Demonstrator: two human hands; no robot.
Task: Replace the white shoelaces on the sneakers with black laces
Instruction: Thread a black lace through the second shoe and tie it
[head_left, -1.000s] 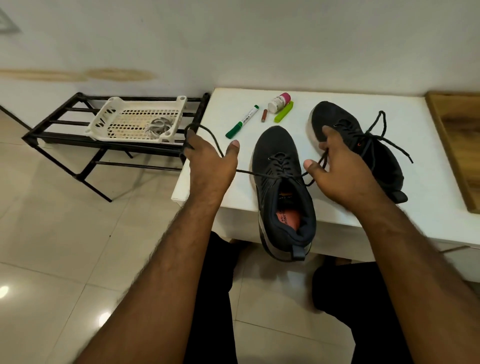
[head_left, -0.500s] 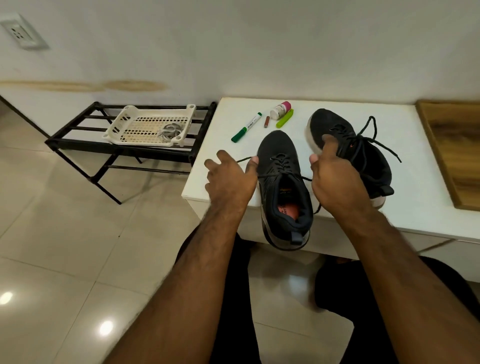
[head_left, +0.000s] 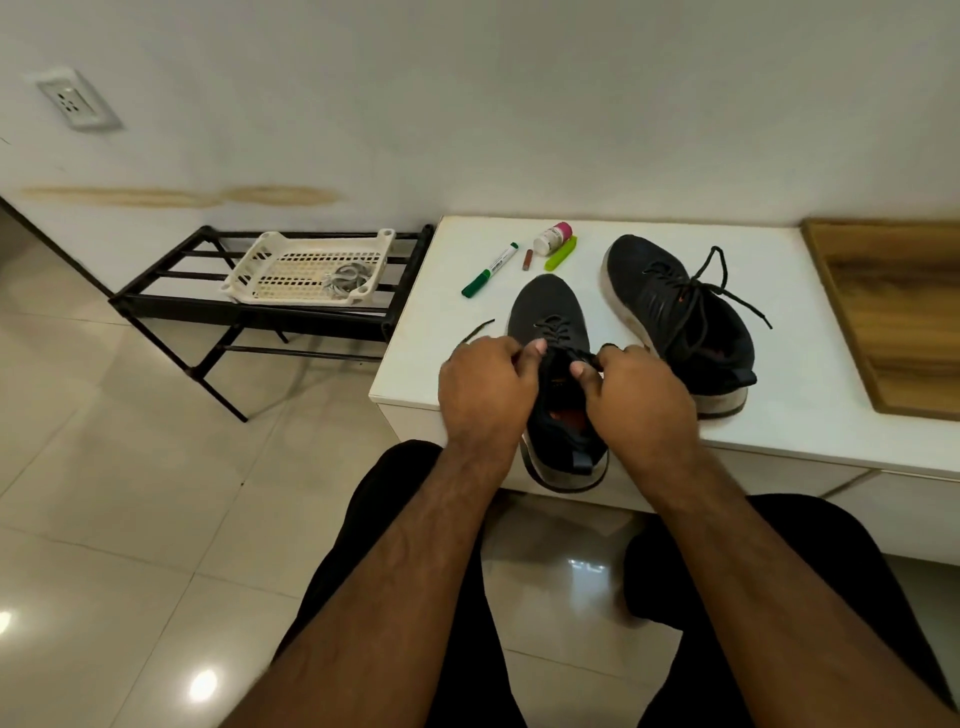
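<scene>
At the near edge of the white table (head_left: 415, 358), the near sneaker (head_left: 550, 317) lay with its toe toward the wall and its heel overhanging the table's front edge. Both hands met over its tongue. The left hand (head_left: 485, 387) was curled, thumb against forefinger, pinching the black lace (head_left: 557, 328); a free end of that lace stuck out past its knuckles onto the tabletop. The right hand (head_left: 636, 397) was likewise curled, its thumb tip pressed to the lace at the upper eyelets. The fingers of both hands were folded under and out of sight, so how the lace ran between them could not be made out, and the hands hid the upper eyelets and most of the shoe's opening.

The second sneaker (head_left: 675, 322) stood just beside, to the right, already laced in black, its loose ends trailing on the table. Behind the shoes lay a green marker (head_left: 491, 270), a small brown stick (head_left: 528, 260), a white bottle with a pink cap (head_left: 553, 239) and a lime-green item (head_left: 561, 254) whose nature was unclear. A wooden tray (head_left: 893, 312) was cut off by the right edge of the view.

Left of the table, a black metal rack (head_left: 166, 299) carried a white plastic basket (head_left: 260, 260) holding a pale tangle (head_left: 345, 278), probably the white laces, too small to confirm.
</scene>
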